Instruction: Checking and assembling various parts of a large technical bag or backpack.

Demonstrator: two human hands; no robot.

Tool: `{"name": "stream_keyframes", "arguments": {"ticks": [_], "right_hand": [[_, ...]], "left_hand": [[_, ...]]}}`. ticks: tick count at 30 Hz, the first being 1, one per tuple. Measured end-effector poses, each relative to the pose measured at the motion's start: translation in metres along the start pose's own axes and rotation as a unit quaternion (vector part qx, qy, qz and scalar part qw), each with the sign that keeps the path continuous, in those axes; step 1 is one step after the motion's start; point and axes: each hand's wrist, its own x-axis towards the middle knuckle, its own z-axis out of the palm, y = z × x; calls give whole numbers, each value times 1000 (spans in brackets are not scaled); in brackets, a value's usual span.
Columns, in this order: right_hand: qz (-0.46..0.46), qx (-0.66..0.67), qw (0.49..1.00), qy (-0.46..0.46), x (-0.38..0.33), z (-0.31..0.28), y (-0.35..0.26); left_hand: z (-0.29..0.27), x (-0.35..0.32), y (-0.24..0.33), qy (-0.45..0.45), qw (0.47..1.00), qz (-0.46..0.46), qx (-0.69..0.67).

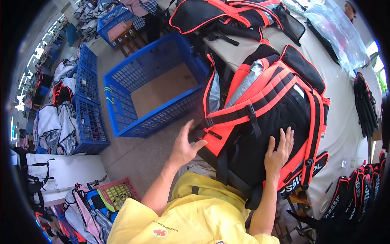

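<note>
A large black and coral-red backpack (pixel 276 107) lies before me on the table, its padded back panel and shoulder straps facing up. Silver lining shows along an open side at its far left. My right hand (pixel 278 152) rests flat on the black back panel, fingers stretched out. By the bag's near left edge is my left hand (pixel 185 146), fingers apart and thumb close to the coral side pocket with a short zip. Whether that thumb touches the fabric, I cannot tell. Dark webbing straps hang from the bag's near end against my body.
A blue plastic crate (pixel 158 116) with cardboard on its bottom stands left of the table (pixel 345 134). Another black and red bag (pixel 219 18) lies at the table's far end, near clear plastic sheeting (pixel 335 30). More blue crates (pixel 87 118) hold bag parts. Black bags hang at right.
</note>
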Motion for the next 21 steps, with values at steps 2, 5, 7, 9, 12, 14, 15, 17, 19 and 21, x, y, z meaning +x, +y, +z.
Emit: {"name": "stream_keyframes", "arguments": {"ticks": [2,5,7,9,12,14,15,17,19,21], "right_hand": [[3,9,1000,0,0,0,0],[7,7,1000,-3,-2,-1,3],[5,6,1000,1,-2,1,5],[-2,11,1000,1,-4,3,4],[0,8,1000,14,-1,1,3],[21,72,997,28,0,-2,5],[78,145,985,55,-1,-8,1],[101,211,968,90,5,-33,-15],[-1,210,977,30,16,-68,-55],[-150,204,964,-86,20,-68,-92]], "left_hand": [[-8,1,-10,-159,981,-105,27],[-20,11,14,-124,987,-68,75],[-31,17,53,-81,993,19,83],[-24,1,85,-171,969,174,49],[7,-54,93,-354,881,271,159],[21,-67,85,-375,890,217,142],[21,-65,82,-375,890,218,142],[17,-60,81,-330,921,190,86],[14,-60,90,-330,919,190,101],[13,-55,94,-336,914,202,105]]}}
